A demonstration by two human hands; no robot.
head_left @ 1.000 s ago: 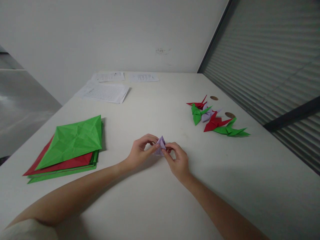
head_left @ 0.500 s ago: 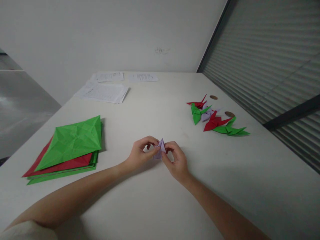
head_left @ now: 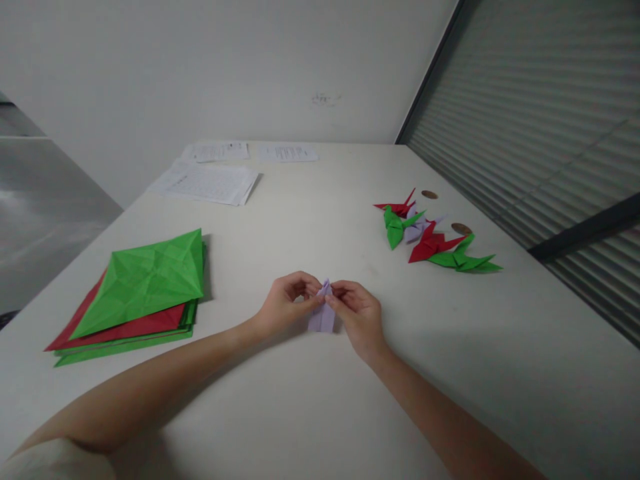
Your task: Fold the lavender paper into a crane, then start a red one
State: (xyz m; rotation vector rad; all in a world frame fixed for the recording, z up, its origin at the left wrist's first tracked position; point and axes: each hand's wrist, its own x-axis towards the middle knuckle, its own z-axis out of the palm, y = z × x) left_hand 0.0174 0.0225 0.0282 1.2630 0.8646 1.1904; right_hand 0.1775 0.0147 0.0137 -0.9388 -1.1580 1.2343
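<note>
A small folded piece of lilac origami paper [head_left: 323, 321] is pinched between both hands, just above the white table in front of me. My left hand [head_left: 290, 298] grips its left side with thumb and fingers. From the other side, my right hand [head_left: 361, 313] presses the paper with its thumb, the fingers curled behind. A narrow pointed tip shows between the fingertips, and a flat lower part hangs toward me. My fingers cover the middle of the folds.
A stack of creased green paper [head_left: 155, 280] and red paper [head_left: 65, 333] lies at left. Folded cranes sit at right: green cranes [head_left: 463, 260], red cranes [head_left: 429, 245] and a lilac crane [head_left: 414, 230], near two round table holes [head_left: 461, 229]. Printed sheets [head_left: 210, 183] lie at the back left.
The lilac paper has tilted, so more of its flat lower part shows beneath my thumbs. My right thumb has moved up toward the tip. Both hands keep hold.
</note>
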